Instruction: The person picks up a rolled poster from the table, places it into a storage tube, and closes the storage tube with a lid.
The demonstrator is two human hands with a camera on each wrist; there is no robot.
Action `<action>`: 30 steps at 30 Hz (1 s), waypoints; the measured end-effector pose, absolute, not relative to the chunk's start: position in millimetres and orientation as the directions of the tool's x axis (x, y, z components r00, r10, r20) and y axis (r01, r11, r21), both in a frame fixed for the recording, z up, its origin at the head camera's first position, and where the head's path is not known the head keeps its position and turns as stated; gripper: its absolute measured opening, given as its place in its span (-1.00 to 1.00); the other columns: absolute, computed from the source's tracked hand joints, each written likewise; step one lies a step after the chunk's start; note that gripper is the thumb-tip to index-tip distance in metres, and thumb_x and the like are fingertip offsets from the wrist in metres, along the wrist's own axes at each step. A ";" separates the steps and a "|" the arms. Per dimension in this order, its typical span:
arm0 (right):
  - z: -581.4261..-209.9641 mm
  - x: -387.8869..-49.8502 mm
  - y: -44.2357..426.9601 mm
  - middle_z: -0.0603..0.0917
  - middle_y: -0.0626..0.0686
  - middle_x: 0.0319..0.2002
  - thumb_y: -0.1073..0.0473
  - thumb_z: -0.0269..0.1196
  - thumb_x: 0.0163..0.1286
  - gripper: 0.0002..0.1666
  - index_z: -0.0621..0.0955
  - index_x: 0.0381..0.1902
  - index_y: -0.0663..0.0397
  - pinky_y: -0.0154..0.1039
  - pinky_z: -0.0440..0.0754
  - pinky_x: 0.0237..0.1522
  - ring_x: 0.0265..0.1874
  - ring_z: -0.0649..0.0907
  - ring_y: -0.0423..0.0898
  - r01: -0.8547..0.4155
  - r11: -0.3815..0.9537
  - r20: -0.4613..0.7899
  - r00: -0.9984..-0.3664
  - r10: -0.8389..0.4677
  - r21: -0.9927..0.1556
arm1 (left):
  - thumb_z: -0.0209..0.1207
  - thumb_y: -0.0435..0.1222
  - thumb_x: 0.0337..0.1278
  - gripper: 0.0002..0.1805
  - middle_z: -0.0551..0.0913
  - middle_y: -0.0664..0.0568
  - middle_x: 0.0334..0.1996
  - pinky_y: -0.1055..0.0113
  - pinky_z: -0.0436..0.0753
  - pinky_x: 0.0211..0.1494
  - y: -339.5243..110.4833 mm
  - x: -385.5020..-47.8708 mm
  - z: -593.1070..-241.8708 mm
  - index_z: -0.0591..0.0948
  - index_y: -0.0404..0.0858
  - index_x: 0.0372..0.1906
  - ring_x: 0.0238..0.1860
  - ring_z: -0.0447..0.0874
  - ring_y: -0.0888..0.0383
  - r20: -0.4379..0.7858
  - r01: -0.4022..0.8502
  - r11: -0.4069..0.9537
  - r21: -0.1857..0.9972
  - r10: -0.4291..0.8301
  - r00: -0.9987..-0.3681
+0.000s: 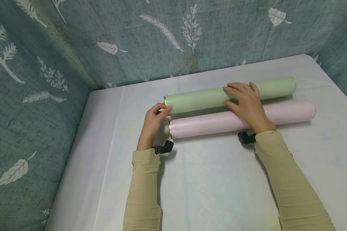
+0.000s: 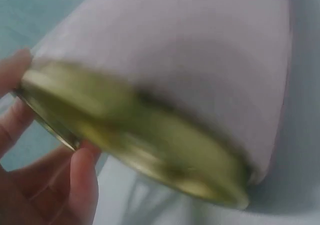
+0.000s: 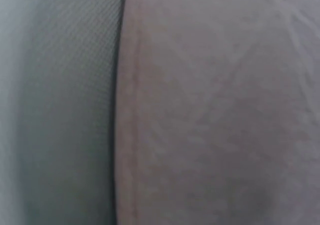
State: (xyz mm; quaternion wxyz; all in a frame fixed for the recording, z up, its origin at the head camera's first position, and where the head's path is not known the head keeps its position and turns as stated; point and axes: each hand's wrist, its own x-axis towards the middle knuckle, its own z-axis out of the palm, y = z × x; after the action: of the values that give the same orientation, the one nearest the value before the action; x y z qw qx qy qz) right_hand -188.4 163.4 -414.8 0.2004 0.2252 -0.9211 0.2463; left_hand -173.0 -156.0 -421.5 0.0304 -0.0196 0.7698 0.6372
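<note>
A pale green tube [image 1: 199, 99] with a gold-rimmed left end lies at a slight slant on the table. In front of it is a pale pink tube [image 1: 205, 125], also gold-rimmed. My left hand [image 1: 154, 120] pinches the green tube's rimmed end, thumb on its near side. Across the green tube's middle my right hand [image 1: 247, 102] grips from above, fingers over the top and thumb on the near side. The left wrist view shows the pink tube's gold rim [image 2: 165, 145] close up, with the left fingers [image 2: 82, 185] beyond it. Pink surface [image 3: 215, 105] fills most of the right wrist view; the right hand is hidden there.
A white cloth covers the table [image 1: 208, 183]. Teal leaf-patterned curtains [image 1: 159, 41] hang behind and to the left. Black wrist cameras [image 1: 164, 147] sit on both forearms, the right one close to the pink tube.
</note>
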 end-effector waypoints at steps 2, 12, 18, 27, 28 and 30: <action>-415.6 -187.9 163.0 0.46 0.03 0.11 0.01 0.28 0.13 -0.47 0.51 0.08 -0.01 0.06 -0.10 0.25 0.15 0.34 0.01 -0.507 0.778 0.483 -0.821 -0.305 -0.371 | 0.24 0.05 -0.10 -0.59 0.52 0.04 -0.16 0.21 0.54 -0.16 -159.0 -173.7 -423.6 0.50 -0.21 -0.36 -0.19 0.54 0.04 -0.091 -0.090 0.172 0.981 -0.005 -0.996; -414.2 -186.7 163.9 0.44 0.04 0.14 -0.11 0.17 0.22 -0.40 0.39 0.20 -0.11 0.05 -0.17 0.26 0.15 0.35 0.03 -0.430 0.841 0.343 -0.884 -0.318 -0.328 | 0.21 0.04 -0.06 -0.58 0.60 -0.08 -0.24 0.26 0.54 -0.12 -165.1 -177.6 -433.9 0.54 -0.25 -0.29 -0.33 0.66 0.04 -0.203 -0.204 0.195 0.959 -0.029 -0.979; -418.4 -187.3 158.2 0.38 0.01 0.20 -0.15 0.13 0.23 -0.38 0.36 0.23 -0.12 0.09 -0.18 0.25 0.21 0.27 0.00 -0.417 0.853 0.293 -0.897 -0.332 -0.312 | 0.15 0.00 0.05 -0.63 0.61 -0.13 -0.25 0.25 0.57 -0.23 -167.8 -181.4 -430.7 0.54 -0.21 -0.22 -0.35 0.65 0.06 -0.192 -0.196 0.268 0.943 -0.042 -0.980; -421.1 -191.6 148.3 0.41 -0.01 0.16 -0.13 0.16 0.22 -0.44 0.43 0.16 -0.13 0.12 -0.11 0.23 0.16 0.31 0.02 -0.436 0.858 0.334 -0.879 -0.340 -0.272 | 0.13 -0.14 0.12 -0.71 0.52 -0.04 -0.10 0.32 0.53 -0.10 -171.9 -184.7 -431.8 0.49 -0.23 -0.12 -0.17 0.59 0.10 -0.164 -0.181 0.322 0.929 -0.080 -0.983; -421.2 -191.9 148.0 0.41 -0.01 0.16 -0.13 0.15 0.22 -0.44 0.43 0.16 -0.13 0.11 -0.11 0.23 0.16 0.31 0.02 -0.437 0.858 0.331 -0.879 -0.343 -0.269 | 0.12 -0.14 0.13 -0.69 0.51 -0.03 -0.07 0.32 0.52 -0.08 -172.1 -184.8 -432.0 0.47 -0.23 -0.10 -0.14 0.57 0.10 -0.160 -0.176 0.325 0.929 -0.074 -0.984; -421.4 -192.1 148.4 0.41 -0.01 0.16 -0.13 0.14 0.23 -0.45 0.43 0.17 -0.13 0.11 -0.12 0.24 0.16 0.31 0.01 -0.438 0.858 0.323 -0.880 -0.348 -0.268 | 0.11 -0.11 0.13 -0.66 0.47 0.03 0.00 0.31 0.50 -0.05 -172.3 -184.8 -432.7 0.45 -0.19 -0.04 -0.05 0.51 0.15 -0.149 -0.161 0.335 0.928 -0.059 -0.987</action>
State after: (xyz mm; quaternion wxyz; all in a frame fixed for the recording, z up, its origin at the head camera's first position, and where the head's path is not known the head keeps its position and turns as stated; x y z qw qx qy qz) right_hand -192.1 148.4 -421.4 0.1327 0.2058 -0.9547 0.1689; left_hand -184.8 -172.3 -432.7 0.0442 -0.0674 0.8159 0.5726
